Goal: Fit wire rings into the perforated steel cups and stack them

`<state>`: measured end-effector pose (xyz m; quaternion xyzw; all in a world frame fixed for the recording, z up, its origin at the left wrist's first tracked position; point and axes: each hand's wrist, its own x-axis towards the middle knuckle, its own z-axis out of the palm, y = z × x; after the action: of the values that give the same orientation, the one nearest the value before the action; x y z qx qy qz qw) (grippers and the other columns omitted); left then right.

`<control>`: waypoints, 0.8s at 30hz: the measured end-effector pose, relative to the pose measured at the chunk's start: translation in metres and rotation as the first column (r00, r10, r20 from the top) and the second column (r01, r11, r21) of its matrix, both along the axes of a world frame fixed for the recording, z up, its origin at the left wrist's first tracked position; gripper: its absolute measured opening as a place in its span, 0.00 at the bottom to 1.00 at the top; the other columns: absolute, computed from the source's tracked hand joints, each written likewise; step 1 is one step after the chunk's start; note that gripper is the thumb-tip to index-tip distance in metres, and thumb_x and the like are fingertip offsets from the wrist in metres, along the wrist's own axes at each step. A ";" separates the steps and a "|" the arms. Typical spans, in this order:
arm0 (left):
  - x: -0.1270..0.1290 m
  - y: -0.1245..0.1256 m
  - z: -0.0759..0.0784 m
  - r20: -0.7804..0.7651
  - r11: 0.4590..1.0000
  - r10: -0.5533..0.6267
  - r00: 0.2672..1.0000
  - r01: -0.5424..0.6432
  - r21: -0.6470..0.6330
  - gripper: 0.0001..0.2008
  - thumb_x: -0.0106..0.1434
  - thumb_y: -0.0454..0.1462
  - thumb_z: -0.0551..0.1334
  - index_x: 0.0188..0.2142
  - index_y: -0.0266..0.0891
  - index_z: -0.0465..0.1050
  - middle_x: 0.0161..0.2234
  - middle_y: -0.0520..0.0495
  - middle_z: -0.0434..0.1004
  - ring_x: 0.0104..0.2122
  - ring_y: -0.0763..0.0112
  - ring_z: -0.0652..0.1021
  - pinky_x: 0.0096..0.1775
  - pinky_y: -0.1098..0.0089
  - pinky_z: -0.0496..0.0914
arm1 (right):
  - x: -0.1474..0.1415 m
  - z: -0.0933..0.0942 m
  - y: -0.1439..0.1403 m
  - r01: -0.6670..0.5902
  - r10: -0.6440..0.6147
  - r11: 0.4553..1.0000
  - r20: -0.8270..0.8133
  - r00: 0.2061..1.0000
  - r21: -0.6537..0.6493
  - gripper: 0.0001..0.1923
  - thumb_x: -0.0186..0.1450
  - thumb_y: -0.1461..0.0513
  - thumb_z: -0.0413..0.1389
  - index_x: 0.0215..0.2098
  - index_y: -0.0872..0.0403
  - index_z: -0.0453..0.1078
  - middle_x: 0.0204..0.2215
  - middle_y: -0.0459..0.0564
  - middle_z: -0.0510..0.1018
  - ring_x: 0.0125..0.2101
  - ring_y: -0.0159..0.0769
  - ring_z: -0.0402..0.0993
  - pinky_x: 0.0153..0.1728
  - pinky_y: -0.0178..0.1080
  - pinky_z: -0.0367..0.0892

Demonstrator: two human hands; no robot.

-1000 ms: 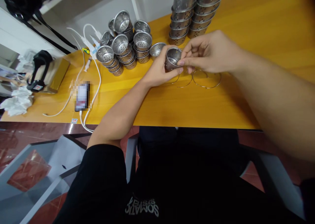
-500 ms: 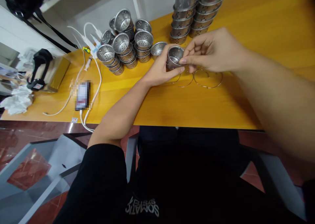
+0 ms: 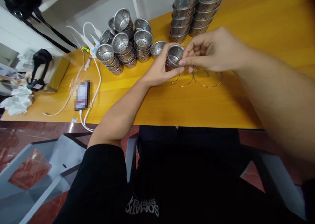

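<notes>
**A small perforated steel cup, pinched from both sides**

Going left to right: a phone (image 3: 82, 95) on a white cable (image 3: 96, 73) lies near the left edge of the yellow surface (image 3: 172, 102), then a cluster of stacked perforated cups (image 3: 123, 43), with two taller stacks (image 3: 194, 13) further back.

Our left hand (image 3: 157, 69) wraps the perforated metal cup (image 3: 174, 56) from below and behind, grip closed on its wall, holding it just above the surface with the mouth tilted towards us. Our right hand (image 3: 214, 51) meets it at the rim, thumb and forefinger pinched shut there; whether a thin wire sits between them we cannot tell.

We judge the cup light, stiff and thin-walled, polished enough to slip, with a rim and punched holes that may be sharp. The curved wall is the safer place to hold; the rim suits fingertips only.

To the right, wire rings (image 3: 206, 78) lie flat on the surface, springy and easily bent by the look of them.
</notes>
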<state>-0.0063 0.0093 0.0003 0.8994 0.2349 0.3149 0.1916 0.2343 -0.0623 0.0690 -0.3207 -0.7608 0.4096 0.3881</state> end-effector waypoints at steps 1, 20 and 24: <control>0.000 -0.001 0.001 0.000 1.000 -0.003 1.000 0.003 -0.001 0.48 0.70 0.72 0.54 0.73 0.45 0.47 0.63 0.39 0.66 0.66 0.54 0.76 0.69 0.49 0.71 | 0.001 0.000 0.000 -0.003 0.003 1.000 0.010 1.000 0.001 0.31 0.60 0.36 0.74 0.37 0.53 0.79 0.28 0.51 0.84 0.25 0.35 0.80 0.27 0.39 0.76; -0.001 0.000 -0.002 0.004 0.998 0.054 0.999 -0.055 0.041 0.47 0.72 0.71 0.52 0.75 0.47 0.42 0.67 0.37 0.65 0.67 0.54 0.75 0.70 0.49 0.69 | 0.003 -0.009 0.007 0.265 -0.294 0.927 0.079 0.952 0.265 0.22 0.70 0.39 0.69 0.46 0.47 0.82 0.43 0.55 0.83 0.33 0.37 0.73 0.36 0.44 0.72; 0.000 0.000 -0.001 0.046 0.994 0.093 0.995 -0.095 0.050 0.46 0.71 0.71 0.54 0.74 0.49 0.43 0.66 0.39 0.66 0.67 0.54 0.76 0.70 0.48 0.70 | 0.006 -0.005 0.005 0.226 -0.281 0.913 0.123 0.952 0.339 0.19 0.73 0.41 0.65 0.42 0.46 0.82 0.47 0.58 0.82 0.42 0.44 0.76 0.42 0.47 0.75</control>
<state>-0.0062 0.0094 -0.0010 0.8850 0.2644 0.3492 0.1579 0.2405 -0.0571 0.0643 -0.3830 -0.7991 0.1976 0.4192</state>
